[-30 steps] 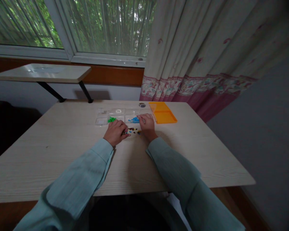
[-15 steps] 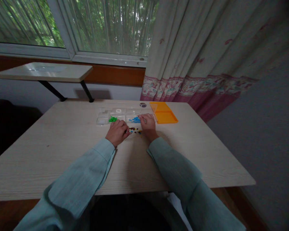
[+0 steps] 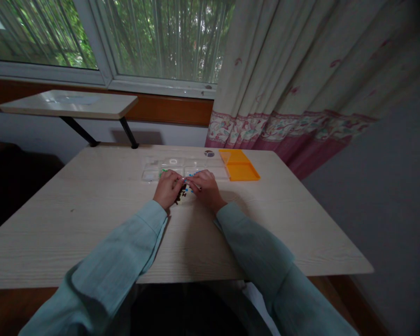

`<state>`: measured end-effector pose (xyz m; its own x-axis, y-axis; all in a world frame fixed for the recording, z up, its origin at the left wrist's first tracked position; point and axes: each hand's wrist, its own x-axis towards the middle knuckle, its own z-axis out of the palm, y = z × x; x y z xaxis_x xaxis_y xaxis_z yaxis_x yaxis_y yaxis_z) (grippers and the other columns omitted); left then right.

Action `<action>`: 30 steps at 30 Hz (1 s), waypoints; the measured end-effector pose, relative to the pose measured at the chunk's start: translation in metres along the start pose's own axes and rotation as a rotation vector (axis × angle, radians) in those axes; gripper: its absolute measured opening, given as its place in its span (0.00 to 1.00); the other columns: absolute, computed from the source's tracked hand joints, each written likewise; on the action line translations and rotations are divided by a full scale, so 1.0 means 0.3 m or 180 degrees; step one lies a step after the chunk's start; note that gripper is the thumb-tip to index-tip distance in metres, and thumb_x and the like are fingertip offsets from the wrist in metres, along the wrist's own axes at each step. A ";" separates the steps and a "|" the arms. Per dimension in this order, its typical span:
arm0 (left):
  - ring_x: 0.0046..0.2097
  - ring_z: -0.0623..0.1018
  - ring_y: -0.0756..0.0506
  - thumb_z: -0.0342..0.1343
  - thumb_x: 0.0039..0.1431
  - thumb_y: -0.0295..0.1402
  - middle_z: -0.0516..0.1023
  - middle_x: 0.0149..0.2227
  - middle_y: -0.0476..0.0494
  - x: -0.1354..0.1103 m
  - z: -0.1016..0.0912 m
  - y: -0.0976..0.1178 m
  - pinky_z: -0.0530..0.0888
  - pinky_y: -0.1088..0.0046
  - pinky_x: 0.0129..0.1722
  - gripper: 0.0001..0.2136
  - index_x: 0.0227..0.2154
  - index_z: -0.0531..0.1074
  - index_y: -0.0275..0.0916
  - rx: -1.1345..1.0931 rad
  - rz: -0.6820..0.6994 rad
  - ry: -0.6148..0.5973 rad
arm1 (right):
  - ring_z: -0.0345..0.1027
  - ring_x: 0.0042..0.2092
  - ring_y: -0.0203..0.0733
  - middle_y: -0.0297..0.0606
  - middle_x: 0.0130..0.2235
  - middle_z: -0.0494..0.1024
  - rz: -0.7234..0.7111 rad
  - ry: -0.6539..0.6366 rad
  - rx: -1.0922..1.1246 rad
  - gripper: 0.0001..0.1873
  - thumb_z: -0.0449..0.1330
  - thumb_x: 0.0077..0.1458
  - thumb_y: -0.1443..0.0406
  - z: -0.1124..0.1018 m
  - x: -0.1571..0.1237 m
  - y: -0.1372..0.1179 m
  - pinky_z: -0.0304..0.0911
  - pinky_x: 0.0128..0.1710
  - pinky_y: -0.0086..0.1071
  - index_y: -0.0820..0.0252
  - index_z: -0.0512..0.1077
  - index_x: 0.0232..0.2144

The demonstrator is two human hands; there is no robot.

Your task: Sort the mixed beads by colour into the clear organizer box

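My left hand (image 3: 168, 189) and my right hand (image 3: 206, 189) meet fingertip to fingertip just in front of a clear compartment tray (image 3: 196, 162). The left fingers are closed at the edge of a cluster of small dark brown, yellow and blue pieces (image 3: 182, 194), which slants down toward me from the fingertips. In a pinch, my right fingers press against the left ones, with a tiny blue piece (image 3: 185, 180) showing there. Its exact shape is too small to tell. Behind the hands, green pieces (image 3: 164, 172) and blue pieces (image 3: 193, 174) in tray compartments are partly hidden.
An open orange plastic box (image 3: 243, 172) stands at the tray's right end. A dark round mark (image 3: 209, 153) is behind the tray on the wooden table (image 3: 108, 224). At the back left rises a small shelf (image 3: 73, 105) on black legs. A curtain (image 3: 266, 93) hangs behind.
My right hand has drawn back from the blue pieces' compartment toward my left fingertips. The left hand has risen slightly, and the coloured cluster now slants instead of spreading sideways.
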<state>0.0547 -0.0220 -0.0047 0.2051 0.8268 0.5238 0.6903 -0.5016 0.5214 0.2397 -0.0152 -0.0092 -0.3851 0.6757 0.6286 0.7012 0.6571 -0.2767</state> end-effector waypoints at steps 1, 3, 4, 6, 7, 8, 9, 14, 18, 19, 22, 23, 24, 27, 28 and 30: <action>0.43 0.69 0.43 0.48 0.65 0.38 0.71 0.35 0.43 0.000 -0.001 0.003 0.67 0.63 0.47 0.12 0.32 0.72 0.38 -0.0015 -0.0006 -0.0015 | 0.63 0.44 0.43 0.39 0.38 0.77 -0.0011 -0.0023 -0.0014 0.13 0.56 0.61 0.58 -0.002 0.000 -0.006 0.55 0.44 0.37 0.52 0.78 0.42; 0.42 0.69 0.44 0.47 0.65 0.39 0.71 0.35 0.43 -0.001 -0.003 0.008 0.67 0.63 0.47 0.13 0.32 0.72 0.39 -0.0033 -0.0011 -0.0056 | 0.63 0.44 0.43 0.39 0.38 0.77 0.0016 -0.0069 -0.0025 0.13 0.55 0.61 0.58 -0.006 0.000 -0.011 0.55 0.45 0.37 0.51 0.78 0.42; 0.42 0.69 0.44 0.47 0.65 0.39 0.71 0.35 0.43 -0.001 -0.004 0.010 0.67 0.63 0.47 0.13 0.32 0.72 0.39 -0.0041 -0.0012 -0.0071 | 0.63 0.44 0.43 0.39 0.38 0.77 0.0041 -0.0087 -0.0019 0.13 0.55 0.61 0.57 -0.008 0.001 -0.012 0.55 0.45 0.37 0.51 0.78 0.42; 0.42 0.70 0.44 0.47 0.65 0.39 0.71 0.35 0.43 -0.002 -0.005 0.011 0.67 0.64 0.47 0.13 0.32 0.73 0.39 -0.0055 -0.0014 -0.0099 | 0.63 0.44 0.43 0.39 0.38 0.77 0.0081 -0.0099 0.0007 0.14 0.55 0.62 0.57 -0.011 0.001 -0.010 0.55 0.45 0.38 0.51 0.78 0.42; 0.42 0.70 0.44 0.47 0.65 0.38 0.71 0.35 0.43 -0.002 -0.005 0.012 0.67 0.64 0.47 0.13 0.32 0.73 0.39 -0.0056 -0.0020 -0.0111 | 0.63 0.44 0.43 0.39 0.37 0.77 0.0092 -0.0092 0.0020 0.14 0.55 0.62 0.57 -0.011 0.001 -0.009 0.55 0.45 0.38 0.52 0.78 0.41; 0.42 0.70 0.44 0.47 0.65 0.38 0.71 0.35 0.43 -0.001 -0.005 0.012 0.67 0.64 0.46 0.13 0.32 0.73 0.39 -0.0053 -0.0025 -0.0123 | 0.63 0.44 0.43 0.39 0.37 0.77 0.0097 -0.0079 0.0032 0.14 0.55 0.62 0.56 -0.010 0.001 -0.008 0.55 0.46 0.38 0.52 0.78 0.41; 0.42 0.70 0.44 0.47 0.65 0.38 0.71 0.35 0.43 -0.001 -0.004 0.012 0.67 0.64 0.46 0.13 0.32 0.73 0.39 -0.0047 -0.0028 -0.0130 | 0.63 0.44 0.43 0.39 0.37 0.77 0.0092 -0.0071 0.0042 0.14 0.55 0.62 0.56 -0.009 0.000 -0.007 0.55 0.46 0.38 0.52 0.78 0.40; 0.42 0.69 0.44 0.46 0.65 0.38 0.72 0.35 0.43 -0.002 -0.003 0.012 0.66 0.63 0.47 0.14 0.31 0.74 0.38 -0.0016 -0.0017 -0.0161 | 0.64 0.44 0.43 0.39 0.36 0.78 0.0062 -0.0073 0.0047 0.15 0.54 0.62 0.56 0.001 -0.004 -0.006 0.55 0.46 0.38 0.52 0.79 0.40; 0.43 0.69 0.44 0.45 0.66 0.38 0.72 0.35 0.43 -0.003 -0.003 0.002 0.66 0.63 0.47 0.15 0.34 0.76 0.39 0.0043 -0.0029 -0.0119 | 0.63 0.43 0.43 0.38 0.35 0.78 0.0202 0.0036 -0.0025 0.13 0.55 0.61 0.57 -0.003 -0.001 0.018 0.54 0.45 0.38 0.52 0.79 0.38; 0.43 0.69 0.44 0.45 0.66 0.38 0.71 0.36 0.43 -0.002 -0.003 -0.002 0.66 0.63 0.47 0.15 0.35 0.77 0.40 0.0056 -0.0037 -0.0092 | 0.63 0.42 0.43 0.38 0.35 0.78 0.0292 0.0095 -0.0045 0.13 0.56 0.61 0.57 -0.006 0.000 0.031 0.54 0.45 0.38 0.52 0.79 0.37; 0.44 0.69 0.43 0.45 0.66 0.38 0.71 0.35 0.43 0.001 -0.005 -0.013 0.65 0.63 0.48 0.16 0.37 0.78 0.41 0.0106 -0.0083 -0.0011 | 0.63 0.42 0.43 0.38 0.34 0.77 0.0633 0.0287 -0.0114 0.12 0.57 0.60 0.58 -0.019 0.000 0.077 0.54 0.45 0.38 0.54 0.79 0.36; 0.44 0.69 0.43 0.45 0.66 0.38 0.71 0.35 0.42 0.002 -0.005 -0.016 0.65 0.62 0.49 0.16 0.37 0.78 0.41 0.0126 -0.0113 -0.0003 | 0.62 0.42 0.44 0.38 0.34 0.77 0.0733 0.0337 -0.0145 0.12 0.57 0.60 0.58 -0.023 -0.001 0.093 0.54 0.45 0.38 0.54 0.79 0.36; 0.44 0.69 0.43 0.45 0.66 0.38 0.71 0.35 0.42 0.003 -0.006 -0.017 0.65 0.62 0.49 0.16 0.37 0.78 0.41 0.0145 -0.0139 -0.0003 | 0.62 0.42 0.44 0.39 0.34 0.76 0.0814 0.0376 -0.0175 0.13 0.57 0.60 0.58 -0.025 -0.002 0.106 0.54 0.45 0.39 0.54 0.79 0.36; 0.44 0.69 0.43 0.45 0.66 0.38 0.71 0.35 0.42 0.005 -0.007 -0.018 0.66 0.62 0.49 0.15 0.36 0.78 0.40 0.0174 -0.0161 -0.0014 | 0.61 0.41 0.44 0.39 0.35 0.75 0.0949 0.0429 -0.0245 0.14 0.55 0.61 0.57 -0.023 -0.008 0.132 0.54 0.45 0.39 0.54 0.80 0.35; 0.43 0.69 0.43 0.45 0.66 0.38 0.71 0.35 0.42 0.005 -0.008 -0.018 0.66 0.62 0.49 0.16 0.36 0.78 0.40 0.0174 -0.0153 -0.0011 | 0.61 0.41 0.44 0.39 0.35 0.75 0.0967 0.0430 -0.0255 0.14 0.55 0.61 0.57 -0.020 -0.009 0.136 0.54 0.45 0.39 0.54 0.80 0.35; 0.43 0.69 0.43 0.45 0.66 0.38 0.71 0.35 0.42 0.004 -0.007 -0.016 0.66 0.62 0.49 0.16 0.36 0.78 0.40 0.0172 -0.0139 -0.0004 | 0.61 0.41 0.44 0.39 0.35 0.74 0.0990 0.0429 -0.0262 0.15 0.54 0.62 0.58 -0.013 -0.011 0.141 0.54 0.45 0.39 0.54 0.80 0.36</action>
<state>0.0500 -0.0192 -0.0052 0.1747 0.8480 0.5004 0.7351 -0.4505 0.5067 0.2730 0.0091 -0.0203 -0.0665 0.7856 0.6151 0.8207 0.3936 -0.4140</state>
